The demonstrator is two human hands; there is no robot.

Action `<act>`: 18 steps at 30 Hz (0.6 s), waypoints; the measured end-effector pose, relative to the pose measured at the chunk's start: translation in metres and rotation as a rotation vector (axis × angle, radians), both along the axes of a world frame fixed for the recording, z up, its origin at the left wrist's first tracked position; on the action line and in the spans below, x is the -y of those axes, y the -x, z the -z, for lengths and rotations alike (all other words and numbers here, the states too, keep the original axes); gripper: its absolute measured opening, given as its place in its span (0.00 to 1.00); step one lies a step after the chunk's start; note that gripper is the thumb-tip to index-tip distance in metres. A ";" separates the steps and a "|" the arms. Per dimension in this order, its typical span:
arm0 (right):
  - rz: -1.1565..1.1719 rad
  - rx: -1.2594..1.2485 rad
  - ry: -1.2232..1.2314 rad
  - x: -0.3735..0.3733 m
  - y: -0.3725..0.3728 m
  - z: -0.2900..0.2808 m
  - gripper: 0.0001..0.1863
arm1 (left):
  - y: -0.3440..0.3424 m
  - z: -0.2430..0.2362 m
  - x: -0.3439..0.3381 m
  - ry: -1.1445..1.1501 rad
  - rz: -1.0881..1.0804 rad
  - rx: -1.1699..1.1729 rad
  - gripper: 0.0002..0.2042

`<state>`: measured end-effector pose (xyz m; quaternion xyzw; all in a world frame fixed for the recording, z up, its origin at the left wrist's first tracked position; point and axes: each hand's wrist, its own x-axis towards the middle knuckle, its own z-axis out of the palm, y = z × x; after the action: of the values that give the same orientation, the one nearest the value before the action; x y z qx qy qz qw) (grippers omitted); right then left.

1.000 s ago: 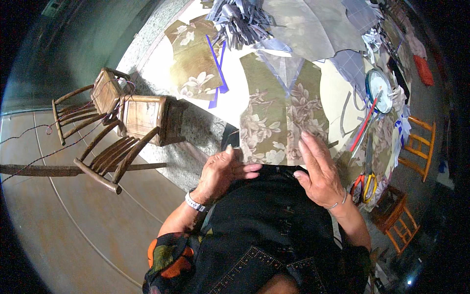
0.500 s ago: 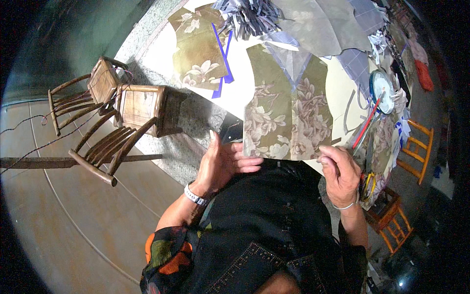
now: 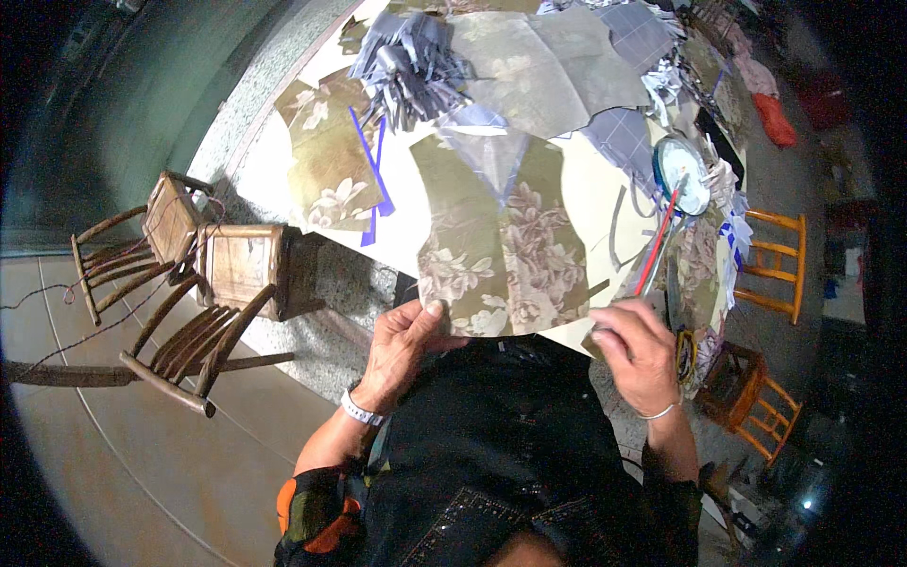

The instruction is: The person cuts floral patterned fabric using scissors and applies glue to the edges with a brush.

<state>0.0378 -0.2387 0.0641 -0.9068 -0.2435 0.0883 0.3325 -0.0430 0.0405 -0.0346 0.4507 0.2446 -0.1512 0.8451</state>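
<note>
A floral olive fabric piece (image 3: 463, 260), with a pale pointed inset at its top, lies over white sheeting in front of me. My left hand (image 3: 406, 340) pinches its lower left corner, thumb on top and fingers underneath. Close to its lower right edge is my right hand (image 3: 638, 354), fingers curled and thumb near the fingertips. A small brownish bit shows at those fingertips, too small to make out. Left of the piece lies another floral cut piece (image 3: 326, 156) with blue strips (image 3: 370, 175) along its edge.
A heap of grey fabric strips (image 3: 406, 71) and grey cloth (image 3: 548, 71) lie farther back. At right are a round dish (image 3: 682, 175) and a red stick (image 3: 658, 244). Wooden chairs (image 3: 241, 265) stand left, orange-brown chairs (image 3: 773, 265) right.
My left hand has gone from spread fingers to a pinch on the fabric's lower left corner. The right hand has come slightly away from the lower right edge. The whole view has shifted.
</note>
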 end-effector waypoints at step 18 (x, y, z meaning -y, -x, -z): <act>0.472 0.023 0.298 0.106 0.026 0.014 0.23 | 0.000 0.013 0.027 0.172 0.131 -0.038 0.12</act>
<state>0.0113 -0.3447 0.0501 -0.9783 -0.0134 0.0331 0.2041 -0.0427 0.0131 -0.0474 0.3884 0.2165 -0.2353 0.8642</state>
